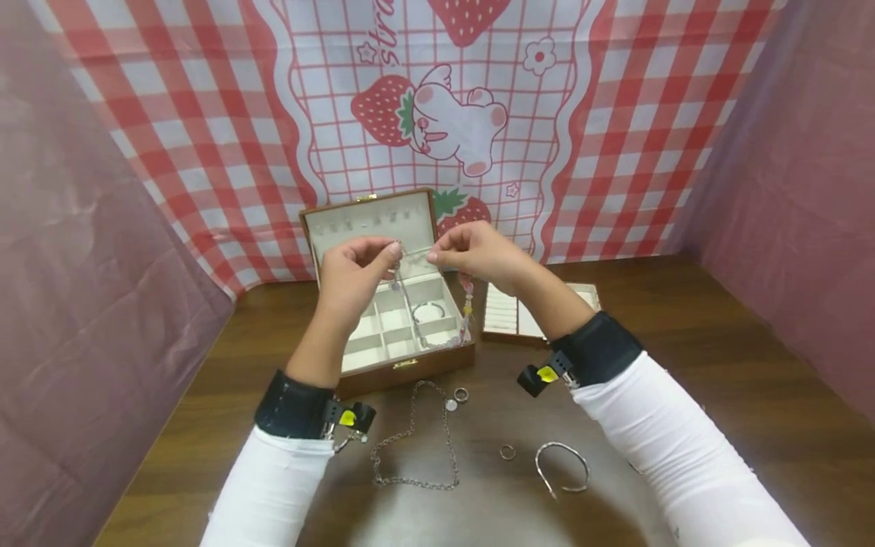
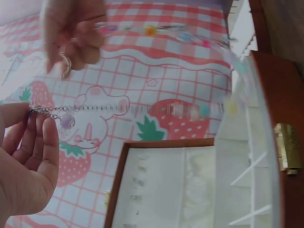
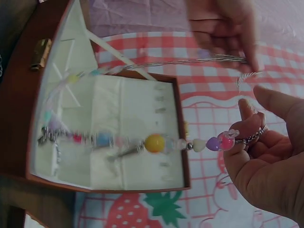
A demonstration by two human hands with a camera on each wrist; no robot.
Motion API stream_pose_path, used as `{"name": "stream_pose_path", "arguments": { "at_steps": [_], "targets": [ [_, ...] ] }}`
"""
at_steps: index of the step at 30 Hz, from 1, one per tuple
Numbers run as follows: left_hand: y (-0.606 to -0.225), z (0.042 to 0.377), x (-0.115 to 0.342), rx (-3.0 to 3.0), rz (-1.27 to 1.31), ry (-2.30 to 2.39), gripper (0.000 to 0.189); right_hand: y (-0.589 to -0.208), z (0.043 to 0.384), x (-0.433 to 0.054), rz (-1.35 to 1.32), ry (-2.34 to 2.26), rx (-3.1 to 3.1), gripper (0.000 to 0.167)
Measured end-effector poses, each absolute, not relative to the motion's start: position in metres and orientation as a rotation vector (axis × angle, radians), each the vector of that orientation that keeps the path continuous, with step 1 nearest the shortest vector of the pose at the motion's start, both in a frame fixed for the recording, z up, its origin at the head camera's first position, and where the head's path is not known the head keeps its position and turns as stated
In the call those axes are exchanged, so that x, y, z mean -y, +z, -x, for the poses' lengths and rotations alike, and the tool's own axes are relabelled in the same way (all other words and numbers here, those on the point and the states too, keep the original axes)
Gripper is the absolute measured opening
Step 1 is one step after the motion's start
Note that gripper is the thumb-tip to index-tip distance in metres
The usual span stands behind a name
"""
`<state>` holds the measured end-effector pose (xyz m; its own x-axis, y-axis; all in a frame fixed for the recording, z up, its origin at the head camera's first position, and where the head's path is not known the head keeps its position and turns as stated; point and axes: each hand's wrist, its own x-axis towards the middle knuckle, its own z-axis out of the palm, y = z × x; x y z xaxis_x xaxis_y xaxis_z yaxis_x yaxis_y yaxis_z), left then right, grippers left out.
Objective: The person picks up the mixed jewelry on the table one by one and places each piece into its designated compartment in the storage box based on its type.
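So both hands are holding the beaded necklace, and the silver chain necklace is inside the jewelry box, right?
Not quite: the silver chain necklace isn't inside the jewelry box. The head view shows it lying on the wood-grain table, on the near side of the box. The left hand and right hand do both hold the beaded necklace.

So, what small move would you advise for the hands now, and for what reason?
I would perhaps bring the right hand toward the left hand, so that both sides of the beaded necklace come together. Each hand holds one side, and the necklace hangs in a loop between them, over the open box; a narrower loop may be easier to control.
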<state>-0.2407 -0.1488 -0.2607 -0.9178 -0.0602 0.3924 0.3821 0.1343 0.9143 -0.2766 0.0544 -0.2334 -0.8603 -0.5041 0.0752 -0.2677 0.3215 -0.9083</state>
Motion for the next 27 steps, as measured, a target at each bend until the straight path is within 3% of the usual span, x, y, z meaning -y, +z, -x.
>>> {"name": "stream_pose_path", "arguments": {
  "at_steps": [10,18,27],
  "targets": [
    [-0.246,0.245,0.147,2.077,0.365,-1.801,0.024,-0.254,0.285,-0.047,0.780,-1.527,-2.298,0.018],
    [-0.237,0.248,0.141,2.147,0.352,-1.745,0.024,-0.231,0.287,-0.040,0.839,-1.878,-2.086,0.017],
    [-0.230,0.250,0.139,2.131,0.351,-1.742,0.025,-0.217,0.285,-0.038,0.912,-1.826,-2.149,0.009]
  ]
}}
